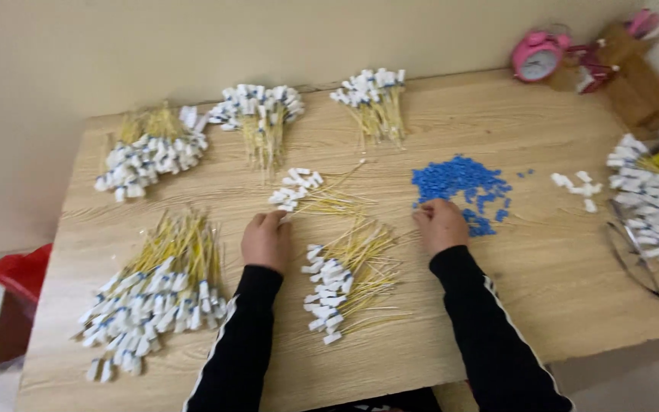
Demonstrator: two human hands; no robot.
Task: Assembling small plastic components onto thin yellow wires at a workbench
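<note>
Yellow cable ties with white tags [345,278], loose in a fan on the wooden surface [543,267], between the two hands. Left hand [266,240] knuckles up, fingers curled narrow onto the near end of a smaller bunch of ties [306,194] lying just ahead; whether anything is pinched, cannot tell. Right hand [440,225] also knuckles up, fingers bent down and touching the near edge of a heap of small blue plastic pieces [461,187]; grip hidden under the hand, cannot tell. Black sleeves with white piping on both arms.

Around: a big pile of tagged ties [154,301] at the near left, another pile [150,152] at the far left, two more bundles [261,114] and [371,95] along the far edge. A few loose white tags [577,187] right of the blue heap, then a large heap of tagged ties [654,202] at the right edge, with metal scissors [634,255] beside it. Pink alarm clock [537,55] at the far right corner. Red bag [20,271] below the left edge.
</note>
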